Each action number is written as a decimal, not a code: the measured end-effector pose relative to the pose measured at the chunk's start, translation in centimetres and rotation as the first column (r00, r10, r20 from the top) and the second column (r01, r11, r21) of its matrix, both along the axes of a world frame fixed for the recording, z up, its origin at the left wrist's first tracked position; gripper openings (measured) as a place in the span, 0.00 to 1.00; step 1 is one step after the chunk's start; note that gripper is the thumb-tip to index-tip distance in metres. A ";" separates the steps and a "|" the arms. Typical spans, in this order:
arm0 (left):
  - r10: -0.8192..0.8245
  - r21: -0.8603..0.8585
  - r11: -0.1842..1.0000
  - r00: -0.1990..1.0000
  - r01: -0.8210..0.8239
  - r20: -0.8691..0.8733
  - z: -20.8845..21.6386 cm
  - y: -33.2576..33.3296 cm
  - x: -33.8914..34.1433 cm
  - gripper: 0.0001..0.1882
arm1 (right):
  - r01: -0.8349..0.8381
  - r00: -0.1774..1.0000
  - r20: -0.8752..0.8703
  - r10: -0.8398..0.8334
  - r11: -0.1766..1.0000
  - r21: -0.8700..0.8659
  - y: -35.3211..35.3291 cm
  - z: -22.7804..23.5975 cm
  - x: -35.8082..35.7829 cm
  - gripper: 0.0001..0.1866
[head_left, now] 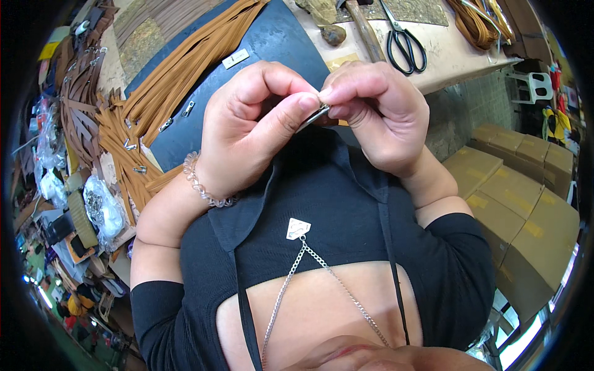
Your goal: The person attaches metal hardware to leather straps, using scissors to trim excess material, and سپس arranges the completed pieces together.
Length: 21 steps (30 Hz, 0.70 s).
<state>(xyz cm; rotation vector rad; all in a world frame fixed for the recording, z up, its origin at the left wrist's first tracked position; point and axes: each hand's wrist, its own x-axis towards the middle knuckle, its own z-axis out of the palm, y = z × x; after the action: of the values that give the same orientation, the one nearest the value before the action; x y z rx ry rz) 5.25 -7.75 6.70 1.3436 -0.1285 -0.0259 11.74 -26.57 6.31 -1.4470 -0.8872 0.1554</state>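
Both hands meet in front of my chest, over the near edge of a dark blue mat [297,37]. A small, narrow silvery metal piece [312,119] is pinched between their fingertips. My left hand [244,120], with a clear bead bracelet at the wrist, presses thumb against forefinger at the piece's left side. My right hand [383,111] grips its right end between thumb and fingers, which hide part of it. Long tan leather strips [192,68] lie on the mat to the left. Near them are small metal clasps [188,109] and a pale rectangular block [235,58].
Black-handled scissors [405,49] and a hammer [366,31] lie at the table's far side. A bundle of tan strips [473,25] sits far right. Cardboard boxes [520,204] stand on my right. Brown straps [80,93] and plastic bags [102,207] crowd the left.
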 end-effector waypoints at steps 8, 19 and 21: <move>0.020 -0.090 0.996 0.996 -0.028 -0.090 -0.9 -0.2 0.3 0.04 | 0.056 0.997 0.053 -0.058 0.997 0.045 0.3 -1.6 -0.3 0.11; -0.055 0.214 0.977 0.984 0.018 0.169 -0.4 1.9 0.7 0.13 | -0.040 0.998 0.034 0.043 0.996 -0.084 0.0 0.1 0.9 0.07; -0.058 0.304 0.952 0.963 -0.025 0.262 -0.5 2.0 0.7 0.11 | -0.043 0.996 0.068 0.050 0.995 -0.089 -0.1 0.3 1.1 0.07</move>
<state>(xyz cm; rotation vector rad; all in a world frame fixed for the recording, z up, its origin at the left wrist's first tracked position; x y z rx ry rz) 6.00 -5.71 6.23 1.6522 -0.3782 0.1281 12.80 -26.64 6.56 -1.5212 -0.9825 0.1806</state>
